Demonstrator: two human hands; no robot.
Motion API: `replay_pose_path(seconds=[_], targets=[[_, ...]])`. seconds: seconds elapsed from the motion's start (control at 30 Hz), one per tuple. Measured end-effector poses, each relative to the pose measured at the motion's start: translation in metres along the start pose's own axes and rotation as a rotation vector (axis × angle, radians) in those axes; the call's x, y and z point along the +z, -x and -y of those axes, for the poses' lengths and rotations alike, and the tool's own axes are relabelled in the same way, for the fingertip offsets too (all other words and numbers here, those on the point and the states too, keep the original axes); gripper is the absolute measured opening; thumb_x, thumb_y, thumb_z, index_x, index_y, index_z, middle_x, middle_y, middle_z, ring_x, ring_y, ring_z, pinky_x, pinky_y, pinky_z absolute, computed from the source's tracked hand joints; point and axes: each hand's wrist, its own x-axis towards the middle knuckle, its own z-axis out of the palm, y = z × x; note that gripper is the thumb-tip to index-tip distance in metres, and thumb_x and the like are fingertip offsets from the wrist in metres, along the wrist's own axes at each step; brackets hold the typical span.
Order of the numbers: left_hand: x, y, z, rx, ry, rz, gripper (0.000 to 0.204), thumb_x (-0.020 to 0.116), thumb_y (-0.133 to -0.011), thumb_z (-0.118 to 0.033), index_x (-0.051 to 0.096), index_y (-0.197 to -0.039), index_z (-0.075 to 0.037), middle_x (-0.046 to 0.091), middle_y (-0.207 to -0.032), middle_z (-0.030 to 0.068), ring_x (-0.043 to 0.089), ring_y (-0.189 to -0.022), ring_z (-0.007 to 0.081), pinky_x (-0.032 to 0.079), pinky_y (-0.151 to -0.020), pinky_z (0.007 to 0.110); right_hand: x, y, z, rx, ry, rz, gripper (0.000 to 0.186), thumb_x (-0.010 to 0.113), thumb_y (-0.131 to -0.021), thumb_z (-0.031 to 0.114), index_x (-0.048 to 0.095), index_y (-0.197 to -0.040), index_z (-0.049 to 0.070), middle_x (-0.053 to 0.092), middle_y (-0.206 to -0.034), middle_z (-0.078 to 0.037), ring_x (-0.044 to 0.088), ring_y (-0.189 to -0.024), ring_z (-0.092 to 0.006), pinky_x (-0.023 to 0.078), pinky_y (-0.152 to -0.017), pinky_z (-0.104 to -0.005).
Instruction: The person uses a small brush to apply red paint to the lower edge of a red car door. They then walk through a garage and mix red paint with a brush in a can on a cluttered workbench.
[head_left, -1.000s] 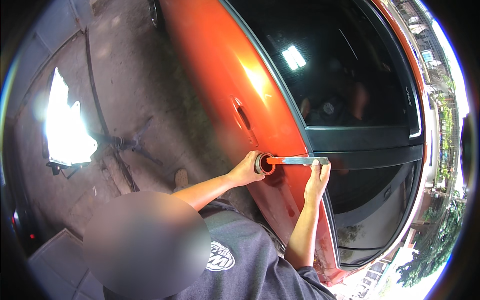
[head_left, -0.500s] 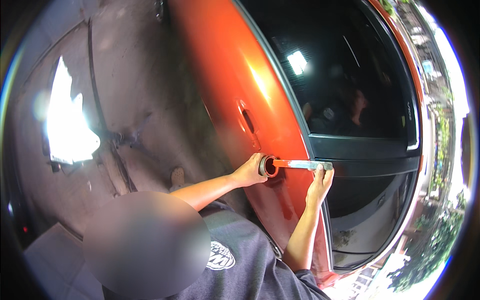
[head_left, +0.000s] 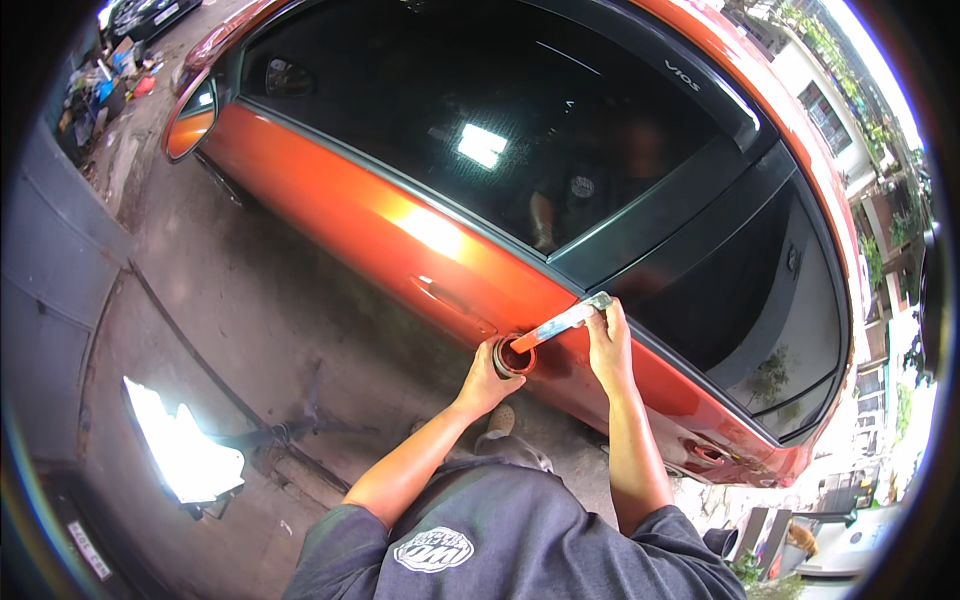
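My left hand point(head_left: 480, 384) is wrapped round a small round can point(head_left: 500, 366) whose open mouth faces up, with dark red-orange paint inside. The fingers of my right hand point(head_left: 611, 345) pinch the upper end of a flat stirring stick point(head_left: 562, 321). Its lower end is coated in bright orange and slants down to the can's mouth; I cannot tell how far it dips in. Both hands are held in front of the orange car's side point(head_left: 365, 235), near a door handle point(head_left: 450, 300). A duller, darker patch of red shows on the panel beside my right forearm.
A bright work lamp point(head_left: 185, 445) on a stand glows at the lower left. Dark car windows point(head_left: 480, 120) stretch beyond my hands, and a side mirror point(head_left: 192, 118) sticks out at the far left. A grey panel point(head_left: 60, 220) stands along the left edge.
The view has turned, so the car now runs slantwise across it and its mirror shows. The stick has gone from nearly level to a slant, its orange end still at the can's mouth.
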Motion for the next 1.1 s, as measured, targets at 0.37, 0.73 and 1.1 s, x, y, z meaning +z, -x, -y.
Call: replay_pose_path(seconds=[0.37, 0.73, 1.1], targets=[[0.018, 0.043, -0.004, 0.093, 0.189, -0.101, 0.098, 0.092, -0.071, 0.0, 0.037, -0.152, -0.007, 0.049, -0.147, 0.0177, 0.056, -0.135, 0.0303, 0.048, -0.114, 0.043, 0.003, 0.075, -0.004, -0.225, 0.077, 0.172, 0.023, 0.078, -0.091, 0.0, 0.068, -0.112, 0.002, 0.075, -0.102, -0.014, 0.074, -0.092, -0.034, 0.057, -0.08, -0.0417], [0.023, 0.025, 0.191, 0.551, -0.179, -0.271, 0.109, 0.102, -0.069, -0.023, 0.034, -0.153, -0.011, 0.042, -0.157, 0.0212, 0.047, -0.144, 0.0356, 0.043, -0.117, 0.047, 0.078, 0.1, -0.154, -0.753, 0.201, 0.271, 0.041, 0.087, -0.075, 0.007, 0.071, -0.113, 0.011, 0.074, -0.104, -0.004, 0.073, -0.091, -0.0229, 0.056, -0.082, -0.0384], [0.042, 0.033, 0.398, 0.581, -0.062, -0.231, 0.105, 0.099, -0.069, -0.01, 0.036, -0.153, -0.008, 0.043, -0.157, 0.0195, 0.048, -0.142, 0.0377, 0.043, -0.117, 0.046, 0.193, 0.165, -0.315, -0.761, 0.321, 0.086, 0.038, 0.084, -0.068, 0.002, 0.072, -0.104, 0.008, 0.075, -0.103, -0.004, 0.072, -0.091, -0.0238, 0.055, -0.079, -0.0388]])
